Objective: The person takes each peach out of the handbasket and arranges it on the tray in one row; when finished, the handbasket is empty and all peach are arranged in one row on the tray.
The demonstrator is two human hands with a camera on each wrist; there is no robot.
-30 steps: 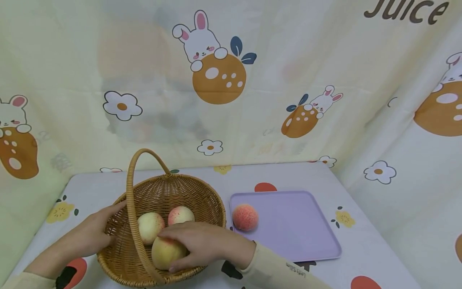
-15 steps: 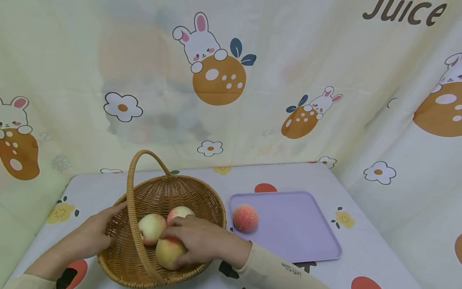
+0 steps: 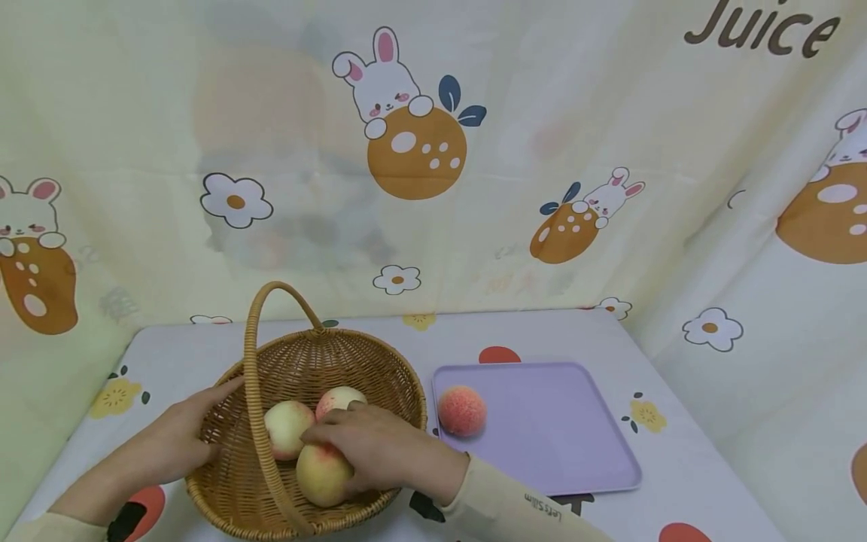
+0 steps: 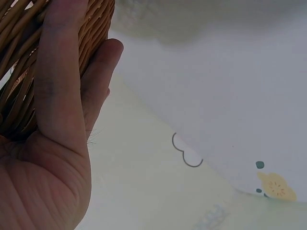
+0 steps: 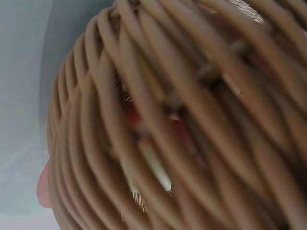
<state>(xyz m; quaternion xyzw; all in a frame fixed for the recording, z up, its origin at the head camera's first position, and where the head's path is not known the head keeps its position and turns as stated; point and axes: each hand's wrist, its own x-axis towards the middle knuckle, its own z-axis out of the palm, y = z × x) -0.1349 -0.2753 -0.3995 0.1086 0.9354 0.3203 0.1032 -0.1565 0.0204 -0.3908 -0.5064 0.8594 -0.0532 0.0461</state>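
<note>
A wicker basket (image 3: 369,361) with an arched handle stands at the left of the table. My left hand (image 3: 172,436) holds its left side; in the left wrist view, fingers lie along the wicker wall (image 4: 98,36). Inside the basket, my right hand (image 3: 379,448) grips a yellow-red peach (image 3: 321,478) from above and the right, its thumb side low at the fruit. Two paler peaches sit just beyond: one at the left (image 3: 287,429), the other behind the fingers (image 3: 342,399). The basket's weave (image 5: 144,96) fills most of the right wrist view and hides the right hand's grip there.
A lilac tray (image 3: 549,421) lies on the table right of the basket, with a pinkish-red peach (image 3: 462,411) in its left part. The right sleeve (image 3: 515,500) passes in front of the tray's near left corner. A printed curtain (image 3: 508,150) hangs behind the table.
Over the last second my right hand and the yellow-red peach have shifted slightly right within the basket. The left hand keeps its place on the basket. The whole view has drifted a little.
</note>
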